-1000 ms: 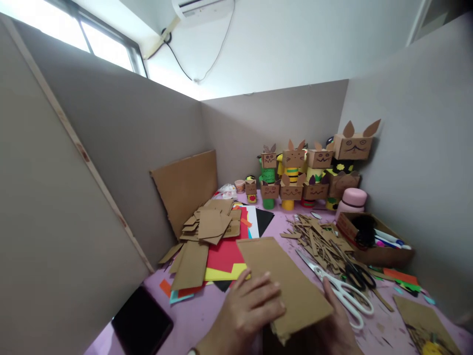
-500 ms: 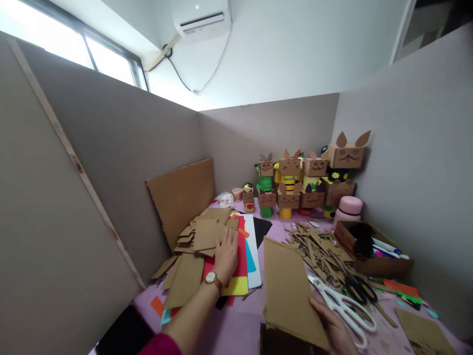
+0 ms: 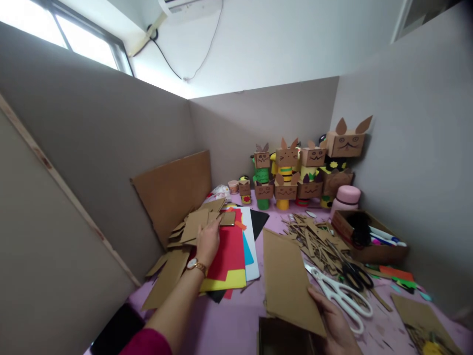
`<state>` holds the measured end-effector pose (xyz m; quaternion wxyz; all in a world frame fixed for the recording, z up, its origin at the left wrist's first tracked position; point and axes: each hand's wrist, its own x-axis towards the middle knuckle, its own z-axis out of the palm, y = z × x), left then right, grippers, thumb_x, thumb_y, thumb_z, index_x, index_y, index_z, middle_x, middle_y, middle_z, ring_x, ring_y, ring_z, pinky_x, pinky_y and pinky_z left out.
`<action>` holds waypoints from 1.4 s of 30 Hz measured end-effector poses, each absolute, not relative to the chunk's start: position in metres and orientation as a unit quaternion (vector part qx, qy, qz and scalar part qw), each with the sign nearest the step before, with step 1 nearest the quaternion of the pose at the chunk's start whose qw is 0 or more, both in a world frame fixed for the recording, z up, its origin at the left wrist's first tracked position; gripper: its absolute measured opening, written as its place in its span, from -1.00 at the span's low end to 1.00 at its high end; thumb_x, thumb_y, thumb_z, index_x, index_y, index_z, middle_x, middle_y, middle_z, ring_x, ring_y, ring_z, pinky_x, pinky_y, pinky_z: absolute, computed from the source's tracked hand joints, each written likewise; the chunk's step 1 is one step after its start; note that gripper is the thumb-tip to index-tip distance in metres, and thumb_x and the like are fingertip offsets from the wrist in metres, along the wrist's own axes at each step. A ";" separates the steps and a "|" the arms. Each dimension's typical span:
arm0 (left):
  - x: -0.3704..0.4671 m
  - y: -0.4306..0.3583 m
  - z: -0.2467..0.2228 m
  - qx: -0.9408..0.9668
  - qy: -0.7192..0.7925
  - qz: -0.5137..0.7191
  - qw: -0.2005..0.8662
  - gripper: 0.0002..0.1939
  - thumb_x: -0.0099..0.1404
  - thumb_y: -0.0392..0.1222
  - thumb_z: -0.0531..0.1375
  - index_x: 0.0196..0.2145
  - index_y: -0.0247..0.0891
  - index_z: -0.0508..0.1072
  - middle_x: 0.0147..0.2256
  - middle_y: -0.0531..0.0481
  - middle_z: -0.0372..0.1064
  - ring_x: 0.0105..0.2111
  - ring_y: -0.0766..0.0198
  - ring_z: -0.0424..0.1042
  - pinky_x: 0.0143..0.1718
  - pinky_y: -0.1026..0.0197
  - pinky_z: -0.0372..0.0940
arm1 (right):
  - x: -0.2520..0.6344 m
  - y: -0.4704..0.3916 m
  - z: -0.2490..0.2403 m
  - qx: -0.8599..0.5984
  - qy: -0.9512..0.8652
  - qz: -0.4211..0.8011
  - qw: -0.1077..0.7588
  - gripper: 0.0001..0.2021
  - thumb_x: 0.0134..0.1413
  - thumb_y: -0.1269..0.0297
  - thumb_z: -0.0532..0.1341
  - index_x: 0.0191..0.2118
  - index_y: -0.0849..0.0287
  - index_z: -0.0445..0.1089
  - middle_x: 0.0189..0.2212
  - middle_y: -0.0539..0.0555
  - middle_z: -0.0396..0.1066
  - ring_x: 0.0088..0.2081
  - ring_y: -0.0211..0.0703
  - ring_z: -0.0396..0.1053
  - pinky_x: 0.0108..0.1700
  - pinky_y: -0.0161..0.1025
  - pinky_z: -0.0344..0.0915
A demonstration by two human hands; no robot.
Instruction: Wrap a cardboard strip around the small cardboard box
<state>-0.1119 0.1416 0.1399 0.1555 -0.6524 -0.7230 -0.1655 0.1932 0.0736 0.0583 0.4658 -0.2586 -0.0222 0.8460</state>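
**Left hand shifted across the card pile as the right kept the panel**

The left hand (image 3: 207, 244) had just moved from the right side of the card pile (image 3: 195, 226) to its upper cards, which uncovered a piece (image 3: 227, 218) to the right of the fingers. Its fingers were bent and reached down onto the cards; whether they pinched 1 or merely pressed on them, I cannot tell.

The right hand (image 3: 332, 320) still held the panel (image 3: 286, 281), thumb on top near the right edge and the other fingers mostly hidden. The panel slanted over the near part of the counter (image 3: 236, 325), its near end above a dark, open box (image 3: 273, 335). The change meant that the 2 hands, together at the panel 1 second before, were now apart: the right alone steadied it, while the left dealt with the pile.

Between them lay the red sheet (image 3: 231, 251), with the yellow sheet (image 3: 234, 279) showing at its near edge and the white sheet (image 3: 252, 266) to its right. Just beside the right hand lay the white scissors (image 3: 322, 280), with the black scissors (image 3: 345, 268) and a heap of scraps (image 3: 314, 241) beyond.
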 end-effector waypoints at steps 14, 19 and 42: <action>-0.096 0.153 0.132 -0.678 -0.735 0.001 0.019 -0.51 0.30 -0.13 0.19 0.15 -0.18 0.22 0.21 -0.15 0.11 0.15 -0.08 0.18 0.08 -0.27 0.15 | 0.199 0.072 0.070 -0.255 -0.010 0.830 0.496 -0.76 -0.34 0.53 0.43 -0.38 0.26 0.57 -0.49 0.12 0.61 -0.29 0.12 0.57 -0.10 0.03 0.44; -0.074 0.190 0.130 -0.658 -0.751 -0.006 0.052 -0.59 0.32 -0.09 0.15 0.09 -0.20 0.29 0.21 -0.14 0.12 0.16 -0.06 0.16 0.12 -0.27 0.08 | 0.205 0.076 0.062 -0.241 -0.028 0.872 0.424 -0.72 -0.36 0.45 0.47 -0.36 0.25 0.57 -0.42 0.16 0.62 -0.23 0.16 0.55 -0.08 0.06 0.43; -0.151 0.191 0.199 -0.582 -0.700 -0.278 0.306 -0.49 0.34 -0.41 0.04 0.22 -0.17 0.16 0.33 -0.20 -0.16 0.33 -0.08 -0.28 0.23 -0.33 -0.26 | 0.220 0.108 -0.018 -0.332 -0.103 0.822 0.452 -0.69 -0.44 0.32 0.48 -0.38 0.14 0.57 -0.36 0.12 0.62 -0.03 0.22 0.45 0.09 0.11 0.28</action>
